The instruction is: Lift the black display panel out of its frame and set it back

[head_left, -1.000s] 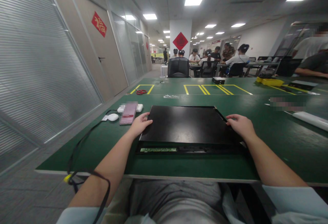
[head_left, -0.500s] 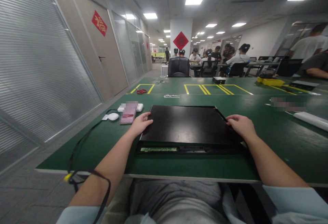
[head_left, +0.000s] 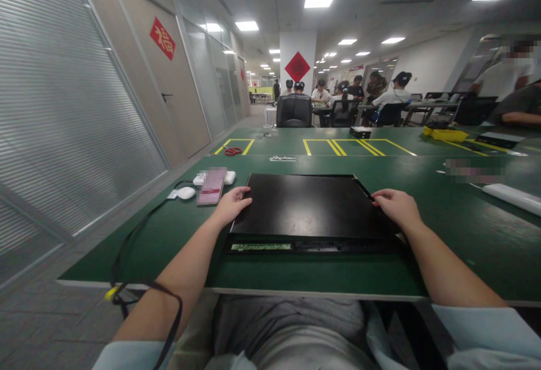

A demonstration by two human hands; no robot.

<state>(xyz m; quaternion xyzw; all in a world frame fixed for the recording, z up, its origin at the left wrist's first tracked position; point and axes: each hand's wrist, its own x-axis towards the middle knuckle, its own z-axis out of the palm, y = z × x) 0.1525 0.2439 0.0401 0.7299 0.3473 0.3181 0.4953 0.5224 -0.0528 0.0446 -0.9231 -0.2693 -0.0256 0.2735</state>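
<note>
A flat black screen panel (head_left: 302, 203) lies on top of a black frame (head_left: 338, 247) on the table in front of me. A green circuit board strip (head_left: 261, 247) shows in the frame along the near edge. My left hand (head_left: 233, 205) pinches the panel's left edge between thumb and fingers. At the right edge, the thumb and fingers of my right hand (head_left: 395, 207) close on the panel near the frame's side. The panel sits slightly askew, with some of the frame uncovered at the far right and near sides. What lies beneath it is hidden.
On the green table (head_left: 329, 274), a pink phone (head_left: 212, 185) and a white mouse-like item (head_left: 186, 192) with a black cord lie left. Beyond are red scissors (head_left: 233, 151) and small white pieces (head_left: 283, 158). A white roll (head_left: 511, 197) lies right; people sit farther back.
</note>
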